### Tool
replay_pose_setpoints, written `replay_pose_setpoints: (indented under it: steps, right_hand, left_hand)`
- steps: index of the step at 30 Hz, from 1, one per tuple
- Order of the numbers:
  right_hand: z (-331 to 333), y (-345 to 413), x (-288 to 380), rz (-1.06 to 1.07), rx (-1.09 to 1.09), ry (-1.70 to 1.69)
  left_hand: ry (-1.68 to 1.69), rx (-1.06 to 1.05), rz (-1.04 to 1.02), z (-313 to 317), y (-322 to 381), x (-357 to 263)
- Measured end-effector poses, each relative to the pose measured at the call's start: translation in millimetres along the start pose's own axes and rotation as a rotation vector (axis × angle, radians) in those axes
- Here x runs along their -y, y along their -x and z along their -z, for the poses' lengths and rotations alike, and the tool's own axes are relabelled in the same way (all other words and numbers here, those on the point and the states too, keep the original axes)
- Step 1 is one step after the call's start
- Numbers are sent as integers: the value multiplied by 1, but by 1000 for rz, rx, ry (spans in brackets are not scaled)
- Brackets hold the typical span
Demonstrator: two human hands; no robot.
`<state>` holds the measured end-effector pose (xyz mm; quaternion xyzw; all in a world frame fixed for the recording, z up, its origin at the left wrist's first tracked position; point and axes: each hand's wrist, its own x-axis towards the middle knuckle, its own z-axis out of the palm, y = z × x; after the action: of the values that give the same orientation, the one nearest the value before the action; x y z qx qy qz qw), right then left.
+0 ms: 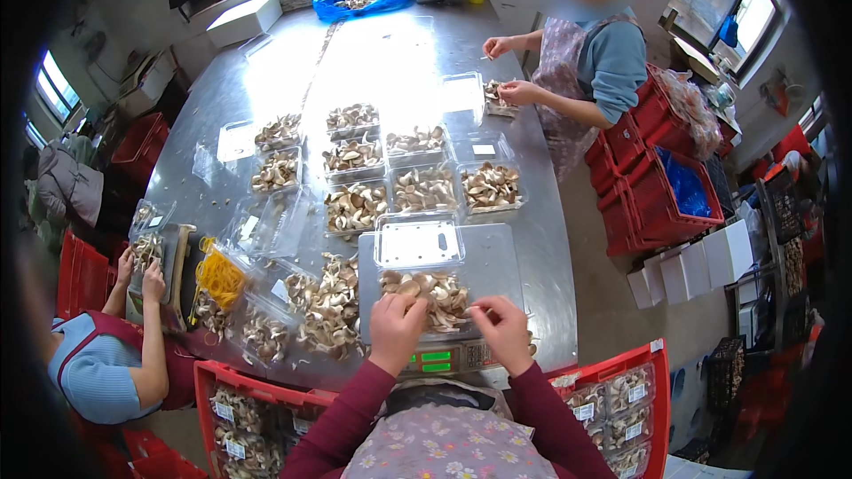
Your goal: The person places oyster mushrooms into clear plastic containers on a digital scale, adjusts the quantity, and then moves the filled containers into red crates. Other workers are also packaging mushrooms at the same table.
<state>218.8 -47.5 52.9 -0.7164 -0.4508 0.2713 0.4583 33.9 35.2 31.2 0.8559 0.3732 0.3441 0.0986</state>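
A clear plastic clamshell box [379, 269] full of oyster mushrooms [436, 303] rests on the flat platform of a digital scale [496, 246]. Its perforated lid [418, 244] is folded back, away from me. My left hand [398, 332] is at the box's near left side, fingertips bent in against the mushrooms. Across from it, my right hand [500, 331] has thumb and forefinger drawn together beside the right edge. Whether either hand pinches a mushroom is too small to tell. Loose mushrooms [331, 313] lie heaped on the steel table left of the scale.
Several filled boxes [356, 206] stand beyond the scale on the steel table [542, 266]. Yellow rubber bands [219, 279] lie to the left. Red crates [655, 406] of packed boxes flank me. One co-worker [113, 366] works at left, another [586, 73] at far right.
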Motion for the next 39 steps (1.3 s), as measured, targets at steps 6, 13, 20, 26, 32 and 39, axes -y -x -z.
replay_pose_setpoints:
  steps: [6,13,20,26,32,39]
  right_hand:
    - [52,12,-84,-177,-473,-256]
    - [62,53,-211,-396,-538,-62]
    - [72,52,-195,-305,-626,332]
    - [79,30,-172,-206,-620,268]
    - [55,5,-108,-171,-407,48]
    - [5,-1,-18,94,11,164]
  left_hand:
    - [-28,108,-160,18,17,3]
    - [62,60,-131,22,13,0]
    - [-4,-216,175,44,11,36]
    - [-60,-302,325,59,26,52]
    - [10,-236,391,50,38,52]
    - [116,-165,434,45,33,44]
